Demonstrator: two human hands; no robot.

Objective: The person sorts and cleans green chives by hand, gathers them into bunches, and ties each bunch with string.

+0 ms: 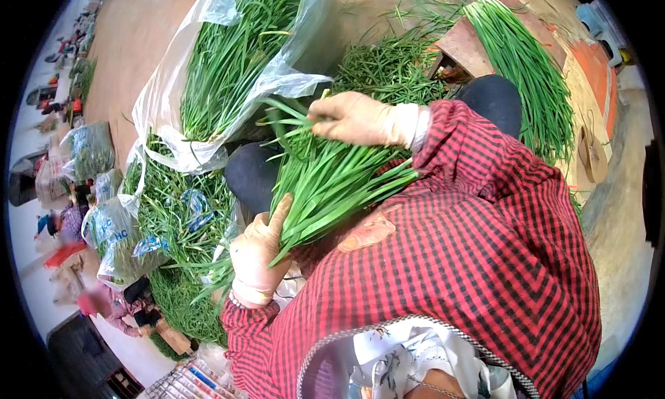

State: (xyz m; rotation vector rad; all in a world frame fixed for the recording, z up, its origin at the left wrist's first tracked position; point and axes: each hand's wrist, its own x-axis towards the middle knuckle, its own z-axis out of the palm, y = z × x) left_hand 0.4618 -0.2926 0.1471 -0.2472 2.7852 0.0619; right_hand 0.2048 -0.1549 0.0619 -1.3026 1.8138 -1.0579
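Note:
A loose bunch of garlic chives (332,184) lies across my lap, its long green leaves fanned out. My left hand (260,253), in a pale thin glove, is closed around the near side of the bunch, with the index finger stretched along the leaves. Some leaves stick out behind that hand to the left. Above the bunch, my right hand (364,118), gloved as well, has its fingers closed on a few leaves at the upper edge. Its fingertips are slightly blurred.
A clear plastic bag (159,108) full of chives stands at upper left. Neatly laid chives (519,66) rest on a board (460,49) at upper right. Loose cut leaves (388,66) pile up ahead, with more beside my left knee. Another person (114,305) sits at far left near filled bags (114,236).

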